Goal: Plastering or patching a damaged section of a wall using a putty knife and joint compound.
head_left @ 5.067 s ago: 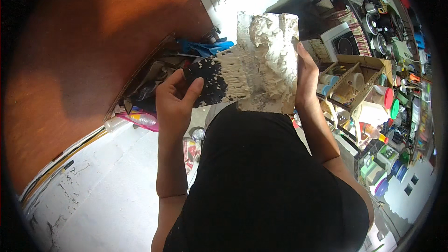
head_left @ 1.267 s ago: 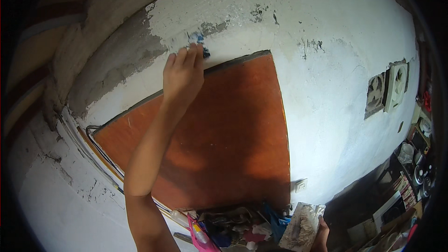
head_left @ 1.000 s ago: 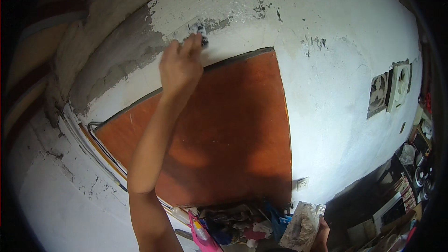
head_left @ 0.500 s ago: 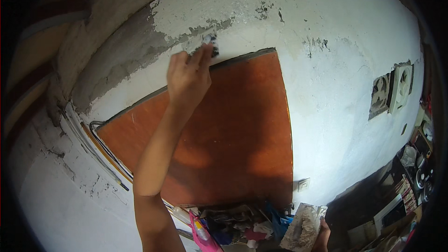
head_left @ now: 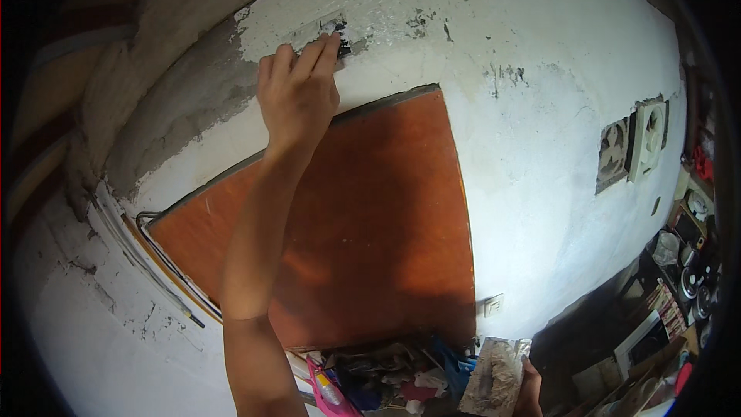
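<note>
My left hand (head_left: 299, 96) is raised above the orange-brown panel, closed around a flat scraper (head_left: 336, 25) with a greyish blade and dark patches on it. The blade lies against the wall (head_left: 532, 154) at the border between white coating and a bare grey strip (head_left: 185, 100). Low on the right, my right hand (head_left: 529, 390) grips the edge of a rectangular plate (head_left: 494, 377) smeared with greyish-beige paste. Only part of that hand shows; the lower edge of the picture cuts it off.
An orange-brown panel (head_left: 378, 224) fills the middle. Cables (head_left: 154, 255) run down its left side. A wall switch (head_left: 493, 306) and a vent fan (head_left: 648, 139) are to the right. Cloths and a pink bag (head_left: 328, 390) lie below; clutter (head_left: 687, 278) stands far right.
My left hand and the scraper have moved up and slightly left along the wall, onto the grey-white border. The plate in my right hand stays low. The whole view has shifted a little.
</note>
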Motion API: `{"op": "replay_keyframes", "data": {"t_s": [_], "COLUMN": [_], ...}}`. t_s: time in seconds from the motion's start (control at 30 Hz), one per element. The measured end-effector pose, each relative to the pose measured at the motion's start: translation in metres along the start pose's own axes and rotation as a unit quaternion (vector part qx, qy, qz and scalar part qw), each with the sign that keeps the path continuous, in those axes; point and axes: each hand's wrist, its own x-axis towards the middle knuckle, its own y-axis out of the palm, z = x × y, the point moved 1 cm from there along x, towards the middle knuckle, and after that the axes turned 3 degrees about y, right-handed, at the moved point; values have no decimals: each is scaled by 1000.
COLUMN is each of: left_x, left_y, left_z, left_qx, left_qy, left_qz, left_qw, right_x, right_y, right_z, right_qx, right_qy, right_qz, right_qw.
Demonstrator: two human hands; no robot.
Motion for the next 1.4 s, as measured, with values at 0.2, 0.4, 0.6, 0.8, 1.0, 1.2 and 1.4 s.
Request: {"op": "replay_keyframes", "data": {"t_s": [0.2,0.4,0.6,0.8,1.0,1.2,1.4], "left_x": [-44,-8,-47,-24,-40,-6,-32], "left_y": [20,0,21,-4,-13,4,-1], "left_z": [-22,-2,-16,19,7,8,-8], "left_qx": [5,-3,63,35,24,52,4], "left_qy": [108,34,124,1,67,30,70], "left_qz": [2,-10,20,15,17,14,2], "left_qw": [994,999,990,999,997,998,998], "right_x": [-19,-24,-18,-31,-20,-22,-16], "right_y": [26,22,12,24,13,15,19], "right_z": [4,11,7,11,9,7,13], "right_qx": [20,49,-16,4,1,4,-8], "right_qy": [-41,-70,-86,-64,-66,-31,-60], "right_qz": [-10,-11,-26,-34,-25,31,11], "right_qw": [999,996,996,997,998,999,998]}}
